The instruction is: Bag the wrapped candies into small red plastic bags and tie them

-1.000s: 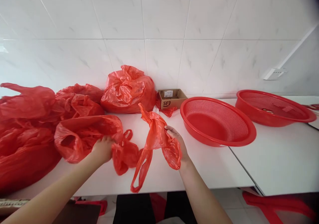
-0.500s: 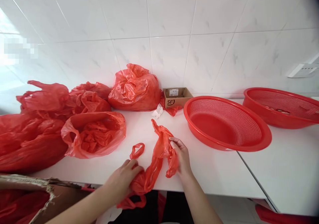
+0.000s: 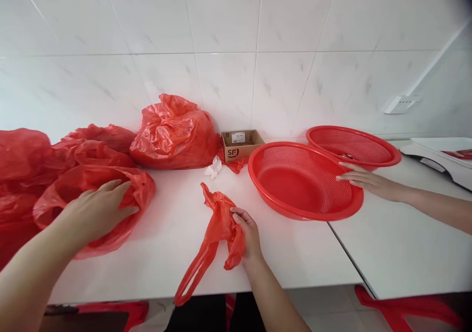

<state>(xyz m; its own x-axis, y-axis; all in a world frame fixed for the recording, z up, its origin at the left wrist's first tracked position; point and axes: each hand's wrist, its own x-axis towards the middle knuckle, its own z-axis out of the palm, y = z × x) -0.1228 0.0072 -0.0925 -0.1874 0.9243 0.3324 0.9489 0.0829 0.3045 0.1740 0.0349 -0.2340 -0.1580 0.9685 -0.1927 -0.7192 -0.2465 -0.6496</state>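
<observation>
My right hand (image 3: 250, 236) pinches a crumpled red plastic bag (image 3: 219, 224) above the white table, with one long loop hanging down past the front edge. At the left, my left hand (image 3: 98, 211) reaches over the mouth of an open, larger red plastic bag (image 3: 142, 187). Its fingers are stretched out and the thumb stands apart, with nothing seen in them. What lies inside that larger bag is mostly hidden by my hand.
A co-worker's hand (image 3: 368, 180) reaches the near red colander (image 3: 280, 206). Behind it stands another red colander (image 3: 376, 150). A full red bag (image 3: 175, 137), a small cardboard box (image 3: 239, 151) and white crumpled tissue (image 3: 214, 168) line the wall. A white scale-like device (image 3: 438, 157) sits right.
My left hand has let go of its part of the red bag and moved left over the open bag. A co-worker's hand has come in from the right. The view has shifted right.
</observation>
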